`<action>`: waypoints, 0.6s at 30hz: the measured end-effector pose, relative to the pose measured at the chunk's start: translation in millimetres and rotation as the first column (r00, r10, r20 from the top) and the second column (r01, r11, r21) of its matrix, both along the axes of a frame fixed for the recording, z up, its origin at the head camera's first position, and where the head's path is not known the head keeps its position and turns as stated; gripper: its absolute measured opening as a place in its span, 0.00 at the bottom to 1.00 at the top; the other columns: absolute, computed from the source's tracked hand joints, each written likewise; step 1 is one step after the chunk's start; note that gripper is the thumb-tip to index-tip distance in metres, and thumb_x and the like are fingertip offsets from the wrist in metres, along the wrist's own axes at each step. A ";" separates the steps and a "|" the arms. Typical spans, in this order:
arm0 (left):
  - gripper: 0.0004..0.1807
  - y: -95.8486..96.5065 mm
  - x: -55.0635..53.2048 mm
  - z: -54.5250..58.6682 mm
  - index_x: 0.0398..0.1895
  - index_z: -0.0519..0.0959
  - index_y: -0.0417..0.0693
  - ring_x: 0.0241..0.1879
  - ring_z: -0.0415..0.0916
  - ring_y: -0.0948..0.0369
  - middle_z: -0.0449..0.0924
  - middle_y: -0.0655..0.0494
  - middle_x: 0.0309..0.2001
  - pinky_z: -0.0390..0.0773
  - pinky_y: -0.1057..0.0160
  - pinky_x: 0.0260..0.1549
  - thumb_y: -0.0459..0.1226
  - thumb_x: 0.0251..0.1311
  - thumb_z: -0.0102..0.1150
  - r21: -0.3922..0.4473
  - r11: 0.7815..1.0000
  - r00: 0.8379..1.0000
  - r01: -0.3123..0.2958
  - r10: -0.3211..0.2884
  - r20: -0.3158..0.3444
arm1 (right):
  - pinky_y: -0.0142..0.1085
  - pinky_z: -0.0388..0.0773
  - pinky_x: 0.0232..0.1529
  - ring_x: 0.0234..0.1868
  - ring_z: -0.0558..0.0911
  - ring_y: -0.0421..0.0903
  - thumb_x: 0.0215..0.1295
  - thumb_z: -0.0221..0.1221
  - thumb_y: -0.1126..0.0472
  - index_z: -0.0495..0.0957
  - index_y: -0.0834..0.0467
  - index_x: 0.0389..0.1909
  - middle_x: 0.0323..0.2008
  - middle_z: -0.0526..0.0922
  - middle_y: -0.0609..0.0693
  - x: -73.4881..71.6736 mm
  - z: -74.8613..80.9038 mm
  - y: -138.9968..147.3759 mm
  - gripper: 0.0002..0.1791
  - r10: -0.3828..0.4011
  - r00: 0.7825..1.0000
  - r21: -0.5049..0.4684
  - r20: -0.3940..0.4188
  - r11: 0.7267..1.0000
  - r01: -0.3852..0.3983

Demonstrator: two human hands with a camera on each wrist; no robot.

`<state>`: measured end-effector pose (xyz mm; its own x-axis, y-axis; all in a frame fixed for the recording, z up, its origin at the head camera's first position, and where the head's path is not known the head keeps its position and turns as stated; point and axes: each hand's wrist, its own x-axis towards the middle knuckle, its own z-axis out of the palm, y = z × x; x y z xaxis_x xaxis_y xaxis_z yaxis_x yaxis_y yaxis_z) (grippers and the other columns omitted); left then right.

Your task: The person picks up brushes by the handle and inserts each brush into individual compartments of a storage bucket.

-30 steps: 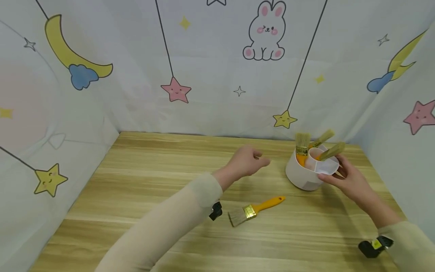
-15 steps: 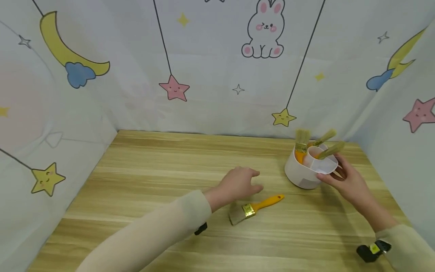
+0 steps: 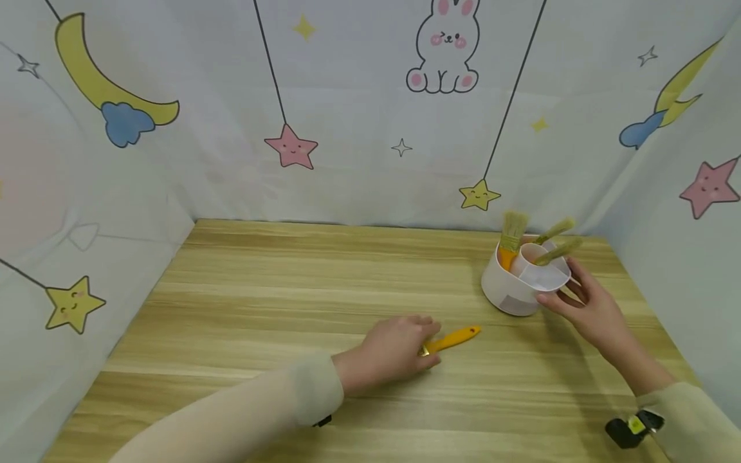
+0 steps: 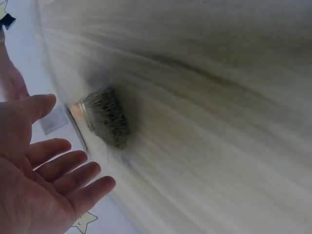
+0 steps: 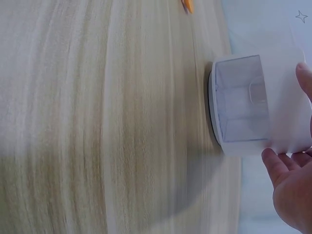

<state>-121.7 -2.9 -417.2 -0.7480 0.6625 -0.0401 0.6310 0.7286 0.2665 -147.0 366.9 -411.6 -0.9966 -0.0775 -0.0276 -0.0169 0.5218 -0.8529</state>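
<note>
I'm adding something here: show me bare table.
Bare: the table between left sleeve and printed backdrop; its front, from left sleeve to right sleeve. Crowded: right rear, where the right hand grips the white holder; centre, where the left hand is over the loose brush.

The loose brush (image 3: pixel 454 339) lies in the gap between left thumb and left fingers (image 3: pixel 429 328), its orange handle reaching past them to the right. Beyond the handle's tip, a stretch of bare tabletop (image 3: pixel 324 276) leads to the white caddy (image 3: pixel 500 292); its wall blocks that side, and three upright brushes (image 3: pixel 514 228) obstruct passage above its rim. The right fingers (image 3: pixel 586 280) take up the caddy's right side. Ahead of the left fingers, tabletop lies open up to the printed cloth (image 3: pixel 347 186).
</note>
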 end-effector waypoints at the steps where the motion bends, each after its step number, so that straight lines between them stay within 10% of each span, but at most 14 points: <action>1: 0.28 -0.3 1.5 -2.1 0.70 0.82 0.53 0.66 0.81 0.59 0.82 0.57 0.68 0.86 0.58 0.56 0.53 0.72 0.68 -0.003 1.000 1.000 0.006 -0.006 -0.009 | 0.14 0.74 0.52 0.80 0.56 0.73 0.77 0.66 0.59 0.33 0.58 0.88 0.84 0.44 0.70 0.2 -0.4 0.0 0.57 -0.002 1.000 0.003 -0.002 1.000 0.002; 18: 0.15 -12.5 8.1 -25.8 0.59 0.85 0.53 0.58 0.84 0.61 0.86 0.57 0.61 0.84 0.62 0.57 0.47 0.76 0.64 -0.075 0.978 0.955 0.192 -0.204 -0.216 | 0.12 0.71 0.54 0.84 0.56 0.59 0.77 0.66 0.58 0.35 0.58 0.88 0.86 0.41 0.66 3.7 -0.8 9.3 0.55 0.011 0.999 0.063 -0.051 0.998 -0.008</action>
<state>-113.5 -15.3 -443.0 -0.5958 0.7998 0.0730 0.8030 0.5920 0.0685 -143.3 376.2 -412.4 -0.9961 -0.0869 0.0180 -0.0648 0.5740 -0.8163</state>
